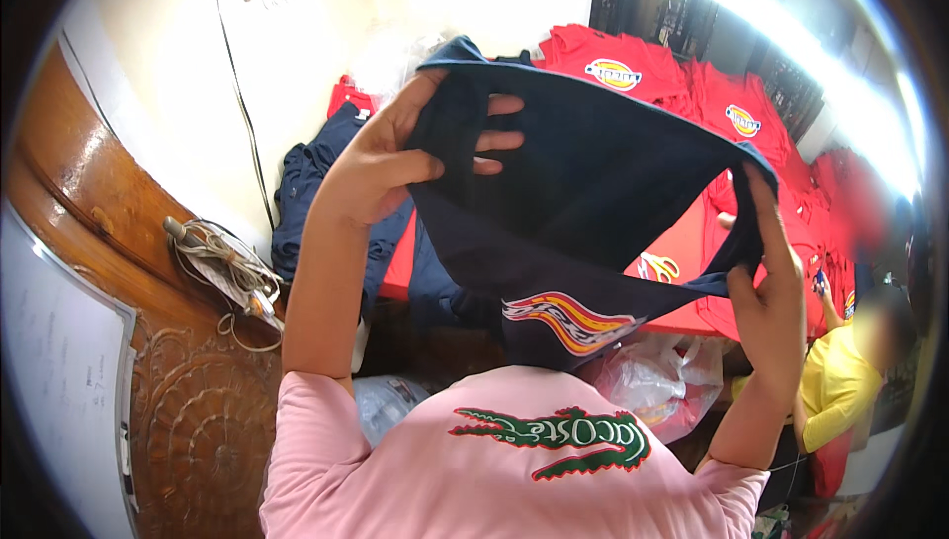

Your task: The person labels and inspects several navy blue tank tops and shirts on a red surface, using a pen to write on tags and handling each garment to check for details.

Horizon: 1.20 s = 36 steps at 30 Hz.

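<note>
Head view, only one here. Navy garment point(568, 203) is up in the air in front of the chest, stretched between both hands, its opening facing the wearer. Exact cut: can't tell.

Left hand point(381, 159): fingers closed on the garment's left side. Thumb on the near face, fingertips poking out past the edge of a dark fabric band. Right hand point(769, 292): fingers clamped on the right edge, thumb low, fabric pinched between. Both gripping, neither free. Colored emblem point(571, 324) on the lower panel, sagging and rippled, so tension there looks low.

Around it: red shirts point(618, 70) behind and to the right, dark blue clothes point(316, 198) behind the left forearm, clear plastic bag point(657, 381) below the right side. Co-worker in yellow point(840, 381) at far right, well apart. Coiled cable point(232, 267) on the left by the carved wood point(213, 420).

Step in hand, my read: spreading the garment open, mid-handling. Next move calls for both grips held, hands level, even pull so the lower panel doesn't twist. Risk: slack bottom folding under, or snagging the bag if lowered.
</note>
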Each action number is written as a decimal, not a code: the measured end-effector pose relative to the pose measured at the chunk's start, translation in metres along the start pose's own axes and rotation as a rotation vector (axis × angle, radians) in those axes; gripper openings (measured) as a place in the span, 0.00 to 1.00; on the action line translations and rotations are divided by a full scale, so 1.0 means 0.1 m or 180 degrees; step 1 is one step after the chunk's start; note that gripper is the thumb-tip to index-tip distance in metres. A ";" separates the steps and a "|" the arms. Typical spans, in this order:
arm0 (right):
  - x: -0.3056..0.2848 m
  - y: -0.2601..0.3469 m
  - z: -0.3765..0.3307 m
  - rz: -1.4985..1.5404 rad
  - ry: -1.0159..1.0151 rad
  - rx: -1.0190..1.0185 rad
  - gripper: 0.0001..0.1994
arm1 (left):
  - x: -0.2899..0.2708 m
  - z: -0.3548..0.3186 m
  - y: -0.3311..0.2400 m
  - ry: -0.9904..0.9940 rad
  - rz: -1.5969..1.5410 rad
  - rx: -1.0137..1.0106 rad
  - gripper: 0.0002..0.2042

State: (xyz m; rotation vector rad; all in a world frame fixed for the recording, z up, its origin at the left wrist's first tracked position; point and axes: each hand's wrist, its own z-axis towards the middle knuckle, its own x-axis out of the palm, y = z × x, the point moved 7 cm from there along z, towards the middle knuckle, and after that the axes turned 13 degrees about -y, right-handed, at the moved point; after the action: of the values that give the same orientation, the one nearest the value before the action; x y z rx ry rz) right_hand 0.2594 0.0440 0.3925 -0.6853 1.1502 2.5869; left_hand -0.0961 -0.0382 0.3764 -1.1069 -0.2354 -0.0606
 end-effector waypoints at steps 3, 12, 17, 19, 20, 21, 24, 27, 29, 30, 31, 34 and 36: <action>0.12 -0.61 -0.18 0.0813 0.0280 0.0296 0.45 | 0.39 -0.11 0.44 0.0161 -0.0864 -0.0267 0.48; 0.56 -1.62 -1.07 0.4655 0.0493 0.2205 0.58 | 0.43 -0.94 2.44 -0.1250 0.0742 -0.1804 0.29; 0.40 -1.94 -1.22 0.4497 0.0552 0.2277 0.49 | 0.31 -1.33 2.74 -0.1531 0.1273 -0.1969 0.23; 0.45 -2.02 -1.29 0.4148 0.0591 0.2633 0.45 | 0.58 -1.37 2.64 -0.1997 -0.0318 -0.2193 0.25; 0.48 -2.00 -1.31 0.3871 0.0681 0.2574 0.45 | 0.59 -1.39 2.62 -0.1860 -0.0570 -0.2051 0.26; 0.51 -2.01 -1.32 0.3598 0.0776 0.2508 0.46 | 0.57 -1.42 2.61 -0.1725 -0.0816 -0.1902 0.26; 0.60 -1.98 -1.39 0.3088 0.0661 0.2504 0.48 | 0.60 -1.44 2.59 -0.1531 -0.1639 -0.1542 0.35; 0.63 -1.98 -1.43 0.3013 0.0530 0.2611 0.48 | 0.73 -1.43 2.43 -0.1129 -0.2406 -0.1396 0.41; 0.71 -2.08 -1.46 0.2682 0.0635 0.2595 0.47 | 0.73 -1.47 2.43 -0.1661 -0.1920 -0.1547 0.38; 0.74 -2.10 -1.47 0.2511 0.0677 0.2574 0.47 | 0.75 -1.48 2.42 -0.1840 -0.1738 -0.1601 0.37; 0.75 -2.14 -1.47 0.1977 0.0669 0.2604 0.45 | 0.75 -1.51 2.43 -0.1858 -0.1694 -0.1611 0.35; 0.72 -2.21 -1.44 0.0588 0.0284 0.2092 0.35 | 0.74 -1.53 2.42 -0.1595 -0.1660 -0.1497 0.31; 0.77 -2.52 -1.52 0.0615 0.0150 0.2037 0.27 | 0.78 -1.52 2.42 -0.1713 -0.1604 -0.1439 0.30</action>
State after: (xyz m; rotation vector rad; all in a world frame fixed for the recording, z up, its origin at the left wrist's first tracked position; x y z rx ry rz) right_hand 0.3389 0.1004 0.1046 -0.5005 2.0009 2.1293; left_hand 0.0434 -0.0599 0.1165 -1.4771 -1.0207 -0.2761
